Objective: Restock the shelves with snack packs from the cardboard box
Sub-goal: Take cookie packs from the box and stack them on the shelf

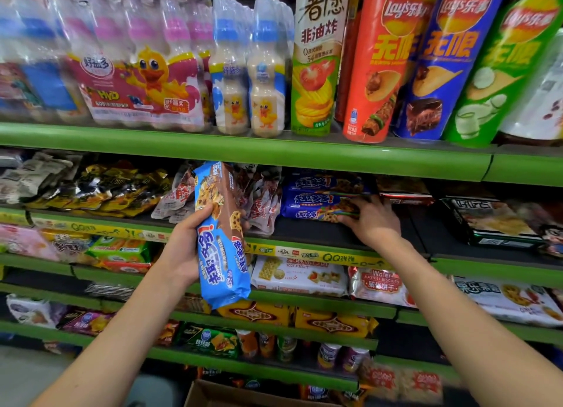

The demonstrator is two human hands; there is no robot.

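Both bare forearms are extended forward and upward from the lower corners of the view, the left one angled in from the lower left and the right one from the lower right. The left hand [182,248] is held upright with the thumb wrapped across the front of a cookie pack [222,239] and the fingers curled behind it. The right hand [373,220] is reached further forward, palm down, with its fingers laid against a stacked pack [316,207]; whether they are curled round it cannot be made out.

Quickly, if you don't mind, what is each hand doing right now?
Left hand: grips a blue cookie pack.
Right hand: fingers on the stacked cookie packs on the shelf; grip cannot be told.
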